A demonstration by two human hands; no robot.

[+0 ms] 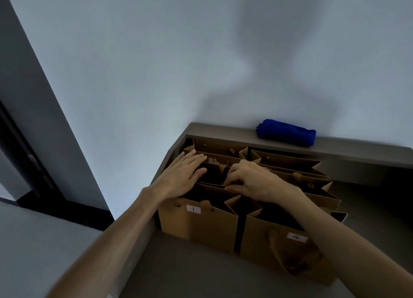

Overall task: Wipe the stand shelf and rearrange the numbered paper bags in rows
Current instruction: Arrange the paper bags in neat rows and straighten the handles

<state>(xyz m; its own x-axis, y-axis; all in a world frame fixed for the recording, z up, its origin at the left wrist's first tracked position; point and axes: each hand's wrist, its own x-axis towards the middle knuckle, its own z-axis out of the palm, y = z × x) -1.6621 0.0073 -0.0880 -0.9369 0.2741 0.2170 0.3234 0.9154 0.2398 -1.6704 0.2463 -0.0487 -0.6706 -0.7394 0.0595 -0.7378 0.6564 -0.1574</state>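
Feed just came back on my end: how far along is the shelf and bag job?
Wiping looks finished: the blue cloth lies rolled on the upper ledge, untouched. Bags already stand in two rows, bag 1 and bag 4 in front. In hand: the left hand lies flat on a back bag, the right hand pinches a bag rim. Left: final straightening; most numbers are hidden.

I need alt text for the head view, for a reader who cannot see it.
Two bare hands reach into brown paper bags standing in rows on a grey shelf: the left hand lies flat on the bag tops, the right hand pinches a bag edge. A rolled blue cloth lies on the ledge behind.
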